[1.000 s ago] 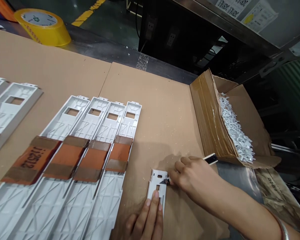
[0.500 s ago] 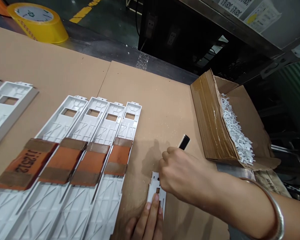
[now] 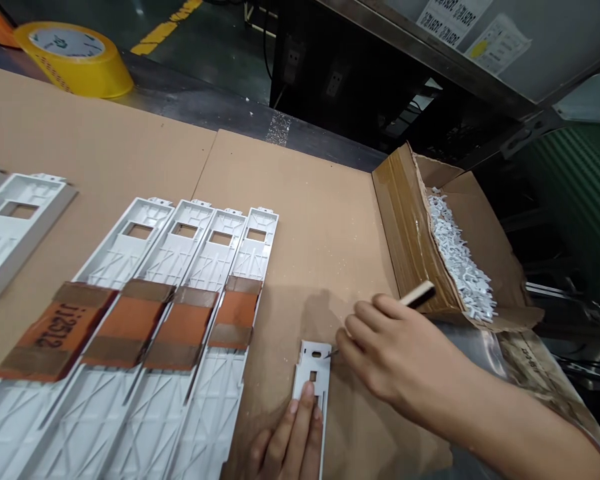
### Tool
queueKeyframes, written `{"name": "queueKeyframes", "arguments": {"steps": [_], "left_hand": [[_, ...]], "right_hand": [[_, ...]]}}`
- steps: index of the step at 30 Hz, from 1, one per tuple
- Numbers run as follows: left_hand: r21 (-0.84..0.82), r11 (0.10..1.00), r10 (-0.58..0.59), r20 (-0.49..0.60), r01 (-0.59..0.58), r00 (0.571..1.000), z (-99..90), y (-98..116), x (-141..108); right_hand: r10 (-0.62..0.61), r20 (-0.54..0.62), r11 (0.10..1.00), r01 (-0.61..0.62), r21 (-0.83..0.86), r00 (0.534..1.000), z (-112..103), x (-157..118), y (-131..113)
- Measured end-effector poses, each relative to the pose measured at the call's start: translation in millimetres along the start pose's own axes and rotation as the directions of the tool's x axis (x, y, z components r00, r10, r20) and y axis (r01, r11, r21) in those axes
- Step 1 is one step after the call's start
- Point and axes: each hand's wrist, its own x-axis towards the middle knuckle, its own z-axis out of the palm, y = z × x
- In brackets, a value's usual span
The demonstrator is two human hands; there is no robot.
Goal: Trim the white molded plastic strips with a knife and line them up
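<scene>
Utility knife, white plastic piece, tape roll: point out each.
Utility knife (image 3: 419,296): head view, on the handle.
White plastic piece (image 3: 309,363): head view, on its upper end.
Tape roll (image 3: 73,70): head view, on the yellow side.

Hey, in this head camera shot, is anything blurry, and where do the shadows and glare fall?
In the head view, the right hand casts a soft shadow on the cardboard sheet beside the white plastic piece; the clear plastic sheet shows pale glare; the utility knife looks slightly soft; the wide lens seems to fan the long white plastic panels.

A yellow packing tape roll (image 3: 80,80), a black panel (image 3: 313,87) with wall outlets
</scene>
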Motion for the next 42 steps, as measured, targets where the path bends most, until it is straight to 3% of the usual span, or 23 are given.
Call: {"name": "queueKeyframes", "arguments": {"steps": [5, 11, 17, 23, 37, 42], "left_hand": [[-0.003, 1.000, -0.006, -0.018, 0.006, 1.000, 0.3, 1.0, 1.2], [-0.064, 0.997, -0.033, -0.002, 0.033, 0.999, -1.8, 0.3, 1.3], [-0.048, 0.999, -0.020, -0.011, 0.019, 1.000, -1.6, 0.2, -0.4], [-0.060, 0.998, -0.016, 0.043, 0.018, 0.999, -4.3, -0.8, 0.8], [-0.054, 0.998, -0.009, 0.023, 0.010, 1.000, -3.5, -1.1, 1.2], [-0.045, 0.999, -0.018, 0.036, 0.020, 0.999, -4.2, -0.2, 0.4]], "right_hand": [[0.349, -0.033, 0.927, -0.339, 0.160, 0.937, 29.1, -39.6, -23.7], [0.532, -0.046, 0.809, -0.491, 0.323, 0.846, 61.3, -50.0, -70.4], [0.596, -0.047, 0.754, -0.539, 0.376, 0.801, 69.0, -52.3, -84.7], [0.600, -0.034, 0.744, -0.543, 0.390, 0.799, 68.8, -52.9, -85.4], [0.579, 0.060, 0.711, -0.540, 0.450, 0.813, 63.3, -48.2, -79.6], [0.598, 0.021, 0.734, -0.558, 0.388, 0.802, 63.1, -47.4, -83.0]]}}
